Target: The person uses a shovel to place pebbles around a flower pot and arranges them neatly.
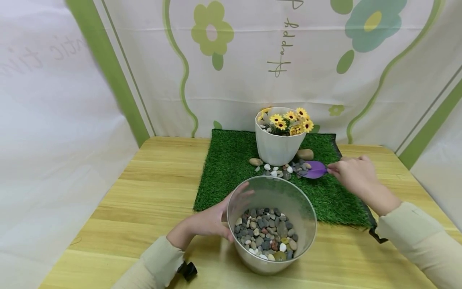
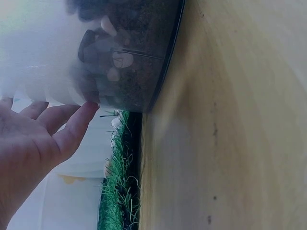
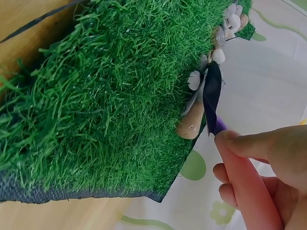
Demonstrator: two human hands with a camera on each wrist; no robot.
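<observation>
My left hand (image 1: 213, 218) steadies a clear plastic bucket (image 1: 310, 224) from its left side, fingers spread along the far wall and thumb on the near one. Grey, white and brown pebbles (image 1: 265, 230) cover the bucket's bottom. In the left wrist view the fingertips (image 2: 91, 108) touch its wall. With my right hand (image 1: 355, 172) I grip a small trowel (image 1: 316, 170) with a purple blade and, in the right wrist view, a pinkish handle (image 3: 249, 191). Several dark pebbles (image 1: 300, 167) lie at the blade's tip, low over the artificial grass mat (image 1: 225, 168).
A white flowerpot (image 1: 276, 150) with yellow artificial flowers (image 1: 288, 120) stands at the back of the mat. White and grey stones (image 1: 274, 170) lie along its foot, with larger tan stones (image 1: 305, 154) beside it. A printed curtain hangs behind the wooden table (image 1: 144, 188).
</observation>
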